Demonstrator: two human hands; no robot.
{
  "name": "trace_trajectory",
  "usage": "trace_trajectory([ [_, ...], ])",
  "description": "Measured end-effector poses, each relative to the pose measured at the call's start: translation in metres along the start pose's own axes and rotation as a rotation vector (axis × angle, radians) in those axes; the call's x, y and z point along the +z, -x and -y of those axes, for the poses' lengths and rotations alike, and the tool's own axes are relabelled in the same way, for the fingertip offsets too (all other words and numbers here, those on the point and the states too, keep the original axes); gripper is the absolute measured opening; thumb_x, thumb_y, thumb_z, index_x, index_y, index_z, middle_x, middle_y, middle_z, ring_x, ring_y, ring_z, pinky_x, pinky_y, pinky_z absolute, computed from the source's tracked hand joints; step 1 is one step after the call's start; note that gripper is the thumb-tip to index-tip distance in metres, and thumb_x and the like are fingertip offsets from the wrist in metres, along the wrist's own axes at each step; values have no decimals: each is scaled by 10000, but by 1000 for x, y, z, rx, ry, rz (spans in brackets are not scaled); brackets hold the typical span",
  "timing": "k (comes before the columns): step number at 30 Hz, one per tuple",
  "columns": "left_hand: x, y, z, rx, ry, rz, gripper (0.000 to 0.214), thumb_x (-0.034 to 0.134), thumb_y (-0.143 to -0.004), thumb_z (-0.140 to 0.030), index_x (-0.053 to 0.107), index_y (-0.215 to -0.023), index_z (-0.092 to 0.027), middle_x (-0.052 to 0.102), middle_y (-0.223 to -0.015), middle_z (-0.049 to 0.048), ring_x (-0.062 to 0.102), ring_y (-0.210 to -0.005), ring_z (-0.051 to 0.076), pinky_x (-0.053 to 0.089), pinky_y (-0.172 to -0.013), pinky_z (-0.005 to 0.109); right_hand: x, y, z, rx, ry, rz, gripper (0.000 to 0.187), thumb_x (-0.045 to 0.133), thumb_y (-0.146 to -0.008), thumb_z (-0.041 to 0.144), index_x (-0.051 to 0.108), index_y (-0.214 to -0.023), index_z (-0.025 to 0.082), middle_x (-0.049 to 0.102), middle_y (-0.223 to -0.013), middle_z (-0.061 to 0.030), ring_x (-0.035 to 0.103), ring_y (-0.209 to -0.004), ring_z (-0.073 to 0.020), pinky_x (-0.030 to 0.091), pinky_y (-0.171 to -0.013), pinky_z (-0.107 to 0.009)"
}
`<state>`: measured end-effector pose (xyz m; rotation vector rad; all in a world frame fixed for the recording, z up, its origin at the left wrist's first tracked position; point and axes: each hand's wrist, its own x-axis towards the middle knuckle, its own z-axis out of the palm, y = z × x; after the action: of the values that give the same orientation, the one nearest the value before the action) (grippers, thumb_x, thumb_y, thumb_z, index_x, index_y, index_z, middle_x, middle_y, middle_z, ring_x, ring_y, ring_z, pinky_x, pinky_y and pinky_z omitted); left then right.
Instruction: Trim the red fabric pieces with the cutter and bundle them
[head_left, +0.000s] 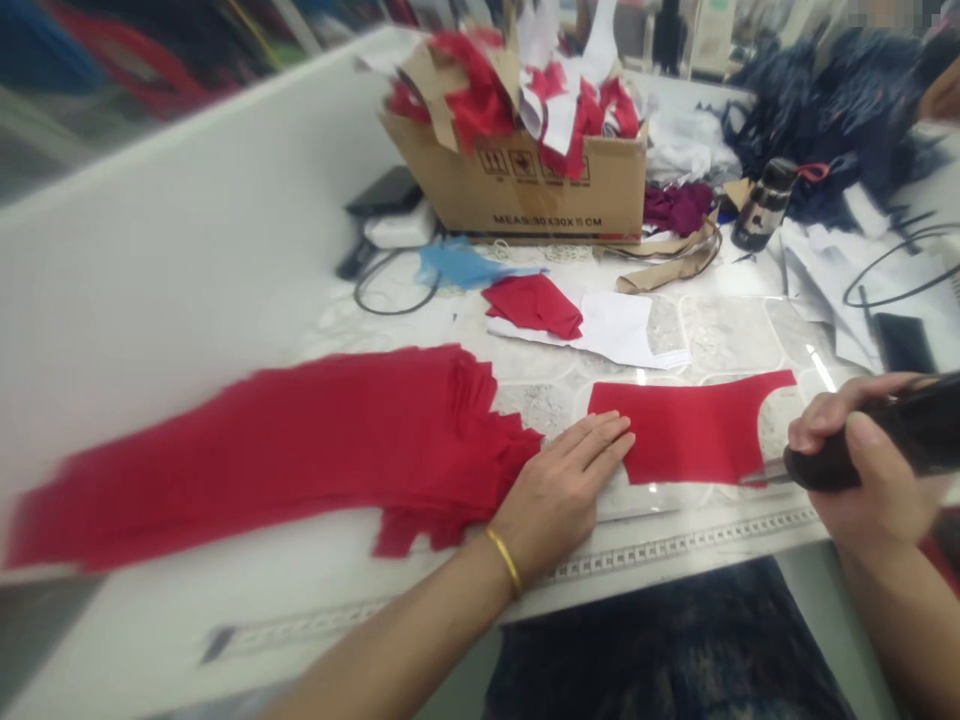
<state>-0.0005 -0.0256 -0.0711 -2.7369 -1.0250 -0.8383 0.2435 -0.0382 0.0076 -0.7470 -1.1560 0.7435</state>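
Observation:
My left hand (564, 478) lies flat with fingers stretched out, pressing the left edge of a small red fabric piece (690, 428) on the white table (225, 260). My right hand (855, 470) is wrapped round a black-handled tool (885, 442) whose metal tip touches the piece's lower right corner. A long stack of red fabric (300, 440) stretches to the left of my left hand.
A cardboard box (540, 185) stuffed with red and white scraps stands at the back. In front of it lie a folded red piece (534, 303) on white paper (622, 328), and black cables (394, 285). Dark fabric (832, 100) and a dark bottle (761, 205) sit far right.

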Motion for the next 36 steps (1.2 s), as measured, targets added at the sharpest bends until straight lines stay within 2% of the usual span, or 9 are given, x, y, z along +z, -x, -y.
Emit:
trace_trajectory([
  [3,-5,-2,0,20,-21,-13,496,383,-755,79,644,-1164,-24,651,-1227,148,591,-1180,275,566,-990,416,-2,1,0,5,32,-16,176,674,-838,167,542,-953,190,579,-698,21,550,-555,-129,505,-505,-289],
  [9,-20,-4,-5,112,-86,17,420,383,-836,57,640,-1159,-21,650,-1230,164,597,-1189,287,577,-962,418,5,-12,-3,-34,-69,30,221,660,-832,145,583,-1027,211,585,-672,15,549,-532,-136,498,-463,-281],
  [14,-14,-3,-9,148,-103,29,333,423,-906,-24,621,-1172,-9,618,-1277,204,567,-1243,326,559,-988,442,35,-29,-31,-79,-64,35,217,671,-849,182,560,-1033,213,583,-657,32,568,-546,-123,502,-506,-262],
  [18,-6,-1,-8,134,-112,3,331,405,-903,-18,627,-1148,-10,636,-1242,207,591,-1214,324,569,-967,437,70,-39,-58,-100,-34,71,211,659,-878,245,548,-1050,194,596,-659,28,562,-542,-115,485,-510,-255],
  [24,-1,2,-5,128,-73,-50,334,396,-889,-29,610,-1144,2,636,-1233,220,589,-1216,323,566,-977,440,112,-48,-79,-89,16,91,214,646,-848,323,540,-971,183,569,-625,39,578,-540,-121,535,-592,-287],
  [30,2,5,-5,94,-48,-68,352,401,-845,-15,596,-1139,-8,640,-1217,220,590,-1211,322,569,-965,457,127,-51,-95,-87,86,19,295,669,-813,414,523,-942,193,582,-701,2,633,-717,-168,568,-672,-320],
  [36,2,5,-7,80,-43,-71,342,402,-855,-22,604,-1131,-5,640,-1207,228,585,-1217,317,566,-964,455,129,-50,-94,-33,40,41,282,671,-813,385,546,-961,180,586,-674,24,599,-597,-133,563,-678,-325],
])
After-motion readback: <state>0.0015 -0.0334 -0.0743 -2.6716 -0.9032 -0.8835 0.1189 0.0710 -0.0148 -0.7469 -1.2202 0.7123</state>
